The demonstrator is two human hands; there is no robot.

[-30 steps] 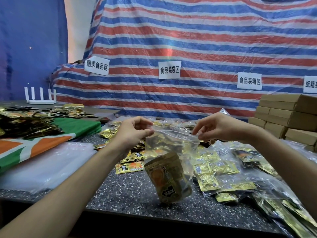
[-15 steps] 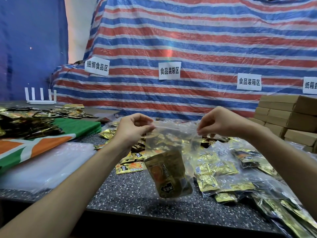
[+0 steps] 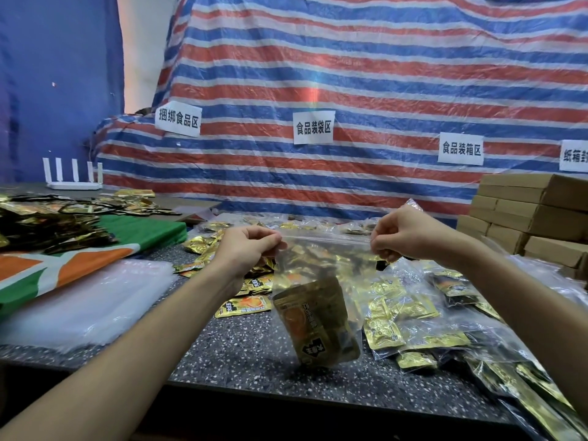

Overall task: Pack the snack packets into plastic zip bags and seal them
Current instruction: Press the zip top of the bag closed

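My left hand [image 3: 246,249] pinches the left end of the top strip of the zip bag [image 3: 321,268]. My right hand [image 3: 404,238] pinches the right end. Both hands are clamped on the strip, fingers curled, with the strip stretched straight between them. The bag hangs below the hands, clear of the tabletop [image 3: 254,354], above the middle of its front edge. One gold snack packet [image 3: 315,323] sits tilted in the bag's bottom. Loose packets [image 3: 243,308] lie on the tabletop under my left wrist. Filled bags [image 3: 413,313] lie toward the right edge. Cardboard boxes [image 3: 525,211] are stacked at the back right corner.
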